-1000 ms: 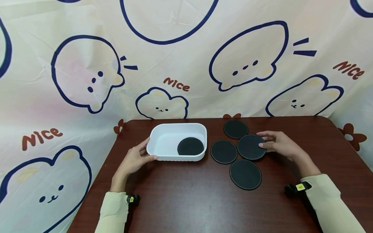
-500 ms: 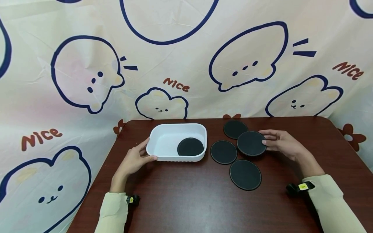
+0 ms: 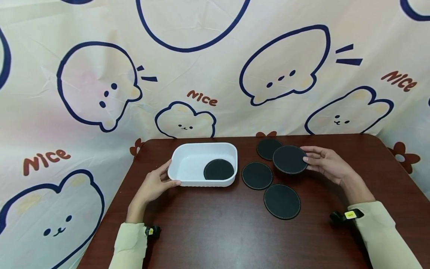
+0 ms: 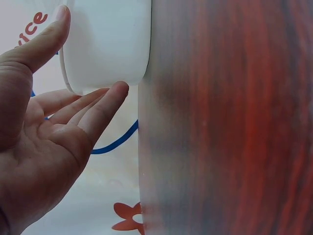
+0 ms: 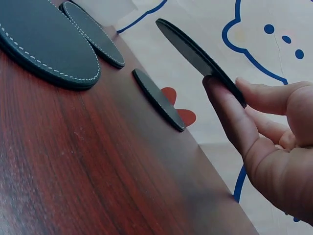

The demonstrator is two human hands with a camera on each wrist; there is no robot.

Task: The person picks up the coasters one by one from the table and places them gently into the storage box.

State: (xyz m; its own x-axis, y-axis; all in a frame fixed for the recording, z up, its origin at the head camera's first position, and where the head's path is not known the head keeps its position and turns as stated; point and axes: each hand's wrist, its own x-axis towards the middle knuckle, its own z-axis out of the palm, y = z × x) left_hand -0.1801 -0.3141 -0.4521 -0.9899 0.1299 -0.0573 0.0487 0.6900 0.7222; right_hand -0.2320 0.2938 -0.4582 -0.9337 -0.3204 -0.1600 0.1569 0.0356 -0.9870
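Note:
A round black coaster (image 3: 290, 160) with stitched edging is pinched at its right edge by my right hand (image 3: 324, 162). In the right wrist view this coaster (image 5: 200, 61) is tilted and held off the tabletop, between thumb and fingers. My left hand (image 3: 155, 183) grips the left end of a white plastic tray (image 3: 186, 164), thumb at the front corner and fingers along the side. The left wrist view shows the tray's end wall (image 4: 107, 44) between the thumb and fingertips. Inside the tray, at its right, lies another black coaster (image 3: 219, 170).
Three more coasters lie on the dark wooden table (image 3: 215, 231): a back one (image 3: 268, 148), a middle one (image 3: 257, 175) and a front one (image 3: 282, 201). A cartoon-printed cloth (image 3: 228, 74) hangs behind the table's far edge.
My right hand has lifted the pinched coaster off the table and moved it slightly toward the back. The left hand and the tray have stayed in place.

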